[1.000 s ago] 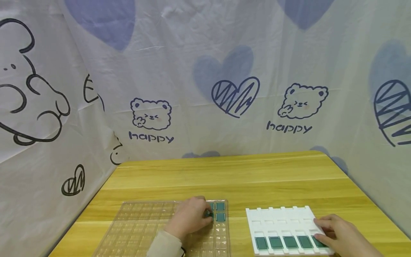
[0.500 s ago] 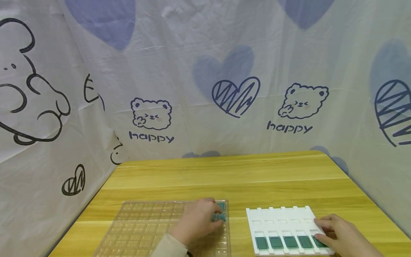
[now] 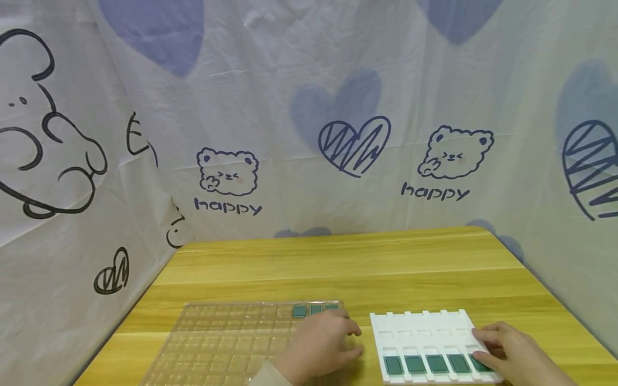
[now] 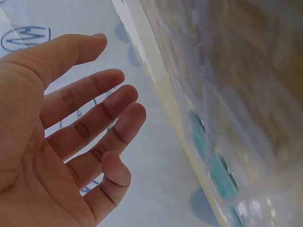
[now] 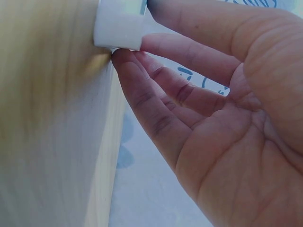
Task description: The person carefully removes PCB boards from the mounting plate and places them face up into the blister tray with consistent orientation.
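Note:
My left hand [image 3: 321,343] hovers over the right end of a clear plastic tray [image 3: 227,335] with a grid of small pockets. In the left wrist view its fingers [image 4: 120,124] are loosely bent, with nothing between them and the thumb. Green square chips [image 3: 299,311] sit in the tray's far row at the right; my hand hides the pockets nearer than these. My right hand [image 3: 521,354] grips the right edge of a white slotted tray [image 3: 410,324], thumb on top by the last chip and fingertips [image 5: 124,56] at the edge. Several green chips [image 3: 415,364] fill its near row.
Both trays lie on a yellow wood-grain table [image 3: 338,268], with a narrow strip of tabletop between them. Behind and beside the table hangs a white cloth [image 3: 289,187] printed with hearts and bears.
My left hand has moved right across the clear tray to its right edge, uncovering the leftmost chip of the far row. The right hand and the white tray have stayed put.

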Motion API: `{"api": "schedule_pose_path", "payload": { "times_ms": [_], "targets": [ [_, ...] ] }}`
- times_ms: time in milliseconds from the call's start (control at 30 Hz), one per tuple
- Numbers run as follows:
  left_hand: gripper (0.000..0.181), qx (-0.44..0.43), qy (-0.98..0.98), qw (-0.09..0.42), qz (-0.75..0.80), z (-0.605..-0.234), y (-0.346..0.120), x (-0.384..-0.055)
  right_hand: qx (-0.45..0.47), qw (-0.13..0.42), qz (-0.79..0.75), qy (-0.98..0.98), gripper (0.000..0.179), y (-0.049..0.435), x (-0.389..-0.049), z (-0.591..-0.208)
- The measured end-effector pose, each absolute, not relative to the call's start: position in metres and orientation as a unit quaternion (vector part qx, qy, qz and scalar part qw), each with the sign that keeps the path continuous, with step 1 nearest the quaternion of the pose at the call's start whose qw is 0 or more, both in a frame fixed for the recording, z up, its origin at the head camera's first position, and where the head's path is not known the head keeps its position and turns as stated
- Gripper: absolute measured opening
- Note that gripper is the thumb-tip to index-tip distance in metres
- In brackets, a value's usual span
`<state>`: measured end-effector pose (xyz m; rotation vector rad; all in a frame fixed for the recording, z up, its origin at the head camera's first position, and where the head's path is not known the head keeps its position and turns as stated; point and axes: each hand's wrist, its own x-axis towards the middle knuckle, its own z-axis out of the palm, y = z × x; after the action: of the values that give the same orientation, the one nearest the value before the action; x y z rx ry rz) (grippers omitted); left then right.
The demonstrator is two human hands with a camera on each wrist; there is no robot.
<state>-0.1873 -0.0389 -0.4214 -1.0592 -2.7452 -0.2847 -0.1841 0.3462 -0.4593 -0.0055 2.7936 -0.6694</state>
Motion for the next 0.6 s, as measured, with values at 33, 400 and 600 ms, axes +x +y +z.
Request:
{"api": "schedule_pose_path", "payload": {
  "times_ms": [33,400,600],
  "targets": [
    [0.020,-0.362,-0.922,0.091,-0.097,-0.422,-0.037,-0.186,-0.002,0.135,-0.232,0.963,0.068,0.346,-0.184,-0.459],
    [0.018,-0.385,-0.914,0.088,-0.089,-0.426,-0.014,-0.176,-0.002,0.132,-0.235,0.963,0.069,0.346,-0.184,-0.459],
    [0.024,-0.380,-0.919,0.063,-0.082,-0.427,-0.004,-0.172,-0.002,0.133,-0.237,0.962,0.068,0.346,-0.184,-0.460]
  ]
}}
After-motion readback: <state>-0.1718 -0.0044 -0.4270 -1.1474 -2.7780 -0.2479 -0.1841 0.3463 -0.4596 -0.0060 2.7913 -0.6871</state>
